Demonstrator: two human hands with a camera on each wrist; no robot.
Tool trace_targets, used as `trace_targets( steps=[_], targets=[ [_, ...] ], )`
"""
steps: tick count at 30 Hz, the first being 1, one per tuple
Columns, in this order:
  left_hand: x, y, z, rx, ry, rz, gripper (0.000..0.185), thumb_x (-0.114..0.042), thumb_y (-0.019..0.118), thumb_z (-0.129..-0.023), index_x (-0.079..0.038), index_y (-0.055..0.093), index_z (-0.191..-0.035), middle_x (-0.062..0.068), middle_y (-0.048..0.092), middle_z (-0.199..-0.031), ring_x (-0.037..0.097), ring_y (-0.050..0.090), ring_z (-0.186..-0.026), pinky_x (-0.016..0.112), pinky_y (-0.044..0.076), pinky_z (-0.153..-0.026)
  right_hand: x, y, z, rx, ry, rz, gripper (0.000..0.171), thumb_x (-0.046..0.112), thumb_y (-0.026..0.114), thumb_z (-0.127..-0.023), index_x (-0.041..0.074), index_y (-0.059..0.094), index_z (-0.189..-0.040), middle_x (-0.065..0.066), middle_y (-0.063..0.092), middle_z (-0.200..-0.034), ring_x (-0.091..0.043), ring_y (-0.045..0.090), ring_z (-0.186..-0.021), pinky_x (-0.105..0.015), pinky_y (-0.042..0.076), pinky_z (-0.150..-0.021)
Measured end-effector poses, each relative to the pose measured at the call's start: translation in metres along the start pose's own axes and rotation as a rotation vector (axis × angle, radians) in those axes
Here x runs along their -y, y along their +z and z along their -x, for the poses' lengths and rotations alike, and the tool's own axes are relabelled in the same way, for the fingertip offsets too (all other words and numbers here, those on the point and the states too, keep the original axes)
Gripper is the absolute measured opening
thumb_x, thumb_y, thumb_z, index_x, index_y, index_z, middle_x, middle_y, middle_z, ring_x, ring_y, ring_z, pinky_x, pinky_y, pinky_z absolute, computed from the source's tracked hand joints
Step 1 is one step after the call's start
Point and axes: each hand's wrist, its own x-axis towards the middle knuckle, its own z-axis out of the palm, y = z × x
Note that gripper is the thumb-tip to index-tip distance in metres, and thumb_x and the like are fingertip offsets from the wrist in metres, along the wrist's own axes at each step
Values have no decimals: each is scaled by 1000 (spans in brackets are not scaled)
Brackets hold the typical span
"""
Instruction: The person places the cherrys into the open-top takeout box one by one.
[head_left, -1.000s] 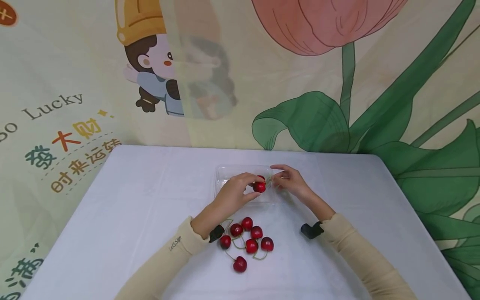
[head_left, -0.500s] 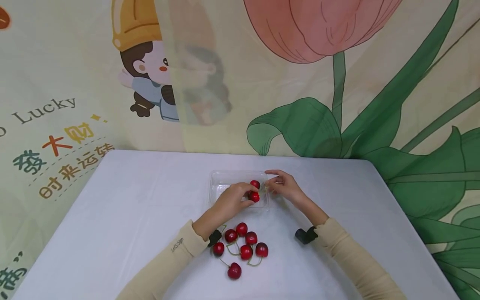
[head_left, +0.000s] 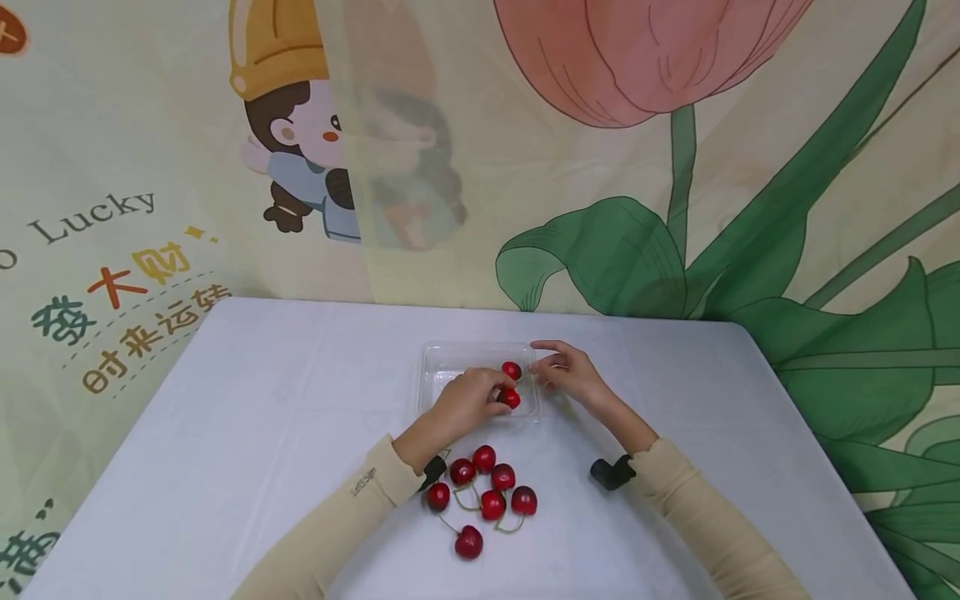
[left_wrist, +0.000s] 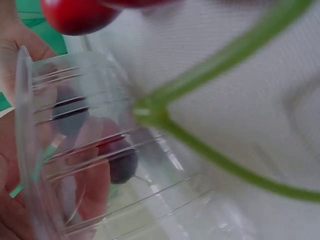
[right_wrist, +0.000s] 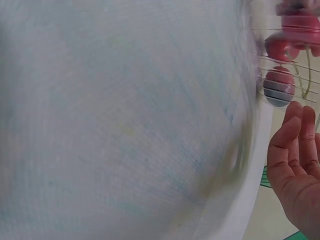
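Observation:
My left hand [head_left: 467,397] reaches over the clear plastic container [head_left: 442,357], its thumb and fingertips pinching a red cherry [head_left: 510,398] low inside. Just beyond it, a second cherry [head_left: 512,371] lies in the container near its right end. In the left wrist view two cherries show dimly through the ridged wall [left_wrist: 90,170], beside the fingers. My right hand [head_left: 573,371] is at the container's right edge, index finger stretched along the far corner and the other fingers bent near the rim. In the right wrist view its fingertips [right_wrist: 295,112] come right up to the wall.
Several loose cherries with green stems, among them a front one [head_left: 469,542], lie on the white tablecloth [head_left: 300,400] nearer the person. A forked green stem [left_wrist: 150,110] looms close to the left wrist camera. Black wrist cameras [head_left: 611,473] protrude beneath the sleeves. A printed curtain [head_left: 435,275] hangs behind the table.
The left hand has lowered into the container; one of the two cherries at its fingers now lies apart on the far side. The right hand stays by the edge. The head view has shifted slightly.

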Motion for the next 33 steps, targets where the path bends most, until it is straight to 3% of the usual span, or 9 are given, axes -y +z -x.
trace_targets(
  steps=[9, 17, 22, 26, 33],
  targets=[
    [5, -1, -2, 15, -60, -53, 29, -13, 81, -80, -7, 73, -106, 5, 70, -96, 14, 57, -72, 27, 48, -63, 4, 3, 0, 7, 3, -5, 44, 14, 60, -97, 4, 48, -139, -23, 67, -111, -28, 67, -87, -35, 57, -78],
    [10, -2, 0, 6, -90, -38, 29, -15, 81, -81, -6, 72, -107, 9, 71, -102, 20, 69, -89, 34, 55, -72, 17, 6, 5, 14, 10, -9, 45, 11, 59, -98, 2, 47, -140, -26, 65, -113, -34, 66, -91, -41, 56, -81],
    [7, -7, 5, -15, -84, -57, 29, -18, 81, -80, -7, 73, -106, 8, 71, -99, 18, 64, -82, 31, 53, -68, 9, 7, 0, 2, 17, 3, 44, 14, 60, -98, 6, 49, -140, -22, 66, -112, -23, 66, -86, -31, 56, -76],
    [3, -13, 10, -50, -64, -86, 31, -19, 82, -80, -7, 73, -106, 8, 71, -96, 16, 59, -77, 29, 51, -66, 7, 6, -1, -1, 29, 12, 44, 13, 60, -98, 6, 49, -140, -22, 66, -113, -25, 66, -89, -30, 56, -76],
    [-4, -27, 25, -60, -38, -90, 32, -17, 81, -80, -7, 72, -109, 7, 71, -104, 19, 66, -84, 31, 53, -66, 4, 2, 2, 0, 8, 8, 43, 15, 61, -97, 6, 50, -138, -20, 67, -110, -25, 67, -90, -28, 56, -75]
  ],
)
